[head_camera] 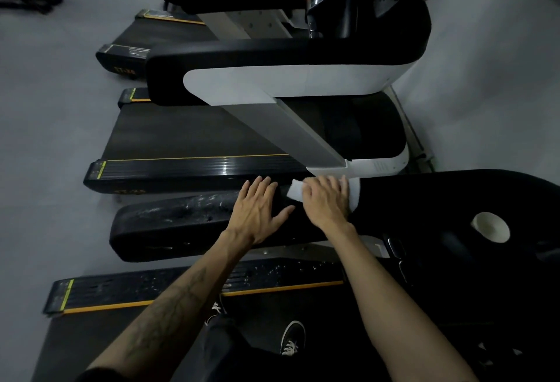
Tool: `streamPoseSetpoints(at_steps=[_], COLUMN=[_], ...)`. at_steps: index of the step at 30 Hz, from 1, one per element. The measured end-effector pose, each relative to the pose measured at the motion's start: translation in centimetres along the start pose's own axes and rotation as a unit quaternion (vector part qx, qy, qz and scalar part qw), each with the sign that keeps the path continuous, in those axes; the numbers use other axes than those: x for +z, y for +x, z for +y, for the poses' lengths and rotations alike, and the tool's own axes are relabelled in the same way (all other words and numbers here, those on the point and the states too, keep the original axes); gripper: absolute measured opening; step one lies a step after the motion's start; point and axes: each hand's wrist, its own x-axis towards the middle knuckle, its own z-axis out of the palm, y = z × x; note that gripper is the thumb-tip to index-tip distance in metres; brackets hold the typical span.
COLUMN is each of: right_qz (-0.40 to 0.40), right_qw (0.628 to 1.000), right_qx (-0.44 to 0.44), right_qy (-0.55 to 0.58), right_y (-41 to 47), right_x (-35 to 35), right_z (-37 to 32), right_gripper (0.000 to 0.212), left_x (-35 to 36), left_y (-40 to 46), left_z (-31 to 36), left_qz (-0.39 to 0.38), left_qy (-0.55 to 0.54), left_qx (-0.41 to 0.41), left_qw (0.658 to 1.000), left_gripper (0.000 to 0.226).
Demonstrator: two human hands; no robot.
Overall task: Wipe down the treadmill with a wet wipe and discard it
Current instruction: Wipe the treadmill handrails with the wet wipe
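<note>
Pressing the wet wipe (295,193) flat onto the treadmill's black handrail (169,224), you are spreading your right hand (327,199) over it while your left hand (257,210), fingers extended, is bracing just beside; uneven pressure may bunch the wipe.
</note>
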Motion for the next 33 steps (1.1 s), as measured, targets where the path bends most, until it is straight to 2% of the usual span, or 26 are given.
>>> streamPoseSetpoints(at_steps=[3,5,9,12,15,19,21,24,26,29,33], right_qz=[-0.015,-0.009,0.027,0.003,-0.004,0.038,0.032,0.016,0.004,0.002,0.065], right_qw=[0.995,0.993,0.999,0.999,0.999,0.984,0.989,0.999,1.000,0.996,0.976], right_qx=[-0.094,-0.114,0.005,0.046,-0.033,-0.172,-0.145,-0.019,0.002,-0.086,-0.202], right_qy=[0.024,0.027,-0.017,-0.020,0.001,0.021,0.006,-0.026,-0.029,-0.008,0.049], right_y=[-0.3,-0.2,0.4,0.3,-0.5,-1.5,-1.0,0.0,0.0,-0.7,-1.4], right_x=[0.0,0.1,0.1,0.2,0.7,1.0,0.6,0.4,0.7,1.6,1.1], right_z=[1.1,2.6,2.1,-0.9,-1.6,2.2,2.6,-0.3,-2.6,-3.1,0.7], right_gripper=[0.040,0.042,0.048,0.049,0.045,0.049,0.047,0.048,0.048,0.045,0.053], left_x=[0.0,-0.2,-0.7,-0.9,-0.7,-0.6,-0.7,-0.8,-0.9,-0.9,-0.7], left_y=[0.0,0.0,0.0,-0.1,-0.2,-0.6,-0.7,-0.6,-0.5,-0.7,-0.8], left_z=[0.1,0.0,-0.3,-0.5,-0.6,-0.4,-0.4,-0.4,-0.4,-0.7,-1.0], left_qz=[0.007,0.006,0.004,-0.003,-0.011,-0.018,-0.017,-0.017,-0.018,-0.020,-0.010], left_qy=[0.001,0.002,0.002,0.000,0.005,-0.005,-0.004,0.004,0.005,0.000,-0.012], left_qx=[-0.004,-0.004,-0.023,-0.034,-0.035,-0.041,-0.040,-0.040,-0.039,-0.024,-0.021], left_qw=[1.000,1.000,1.000,0.999,0.999,0.999,0.999,0.999,0.999,0.999,1.000], left_gripper=[0.094,0.094,0.076,0.070,0.069,0.069,0.069,0.070,0.070,0.064,0.060])
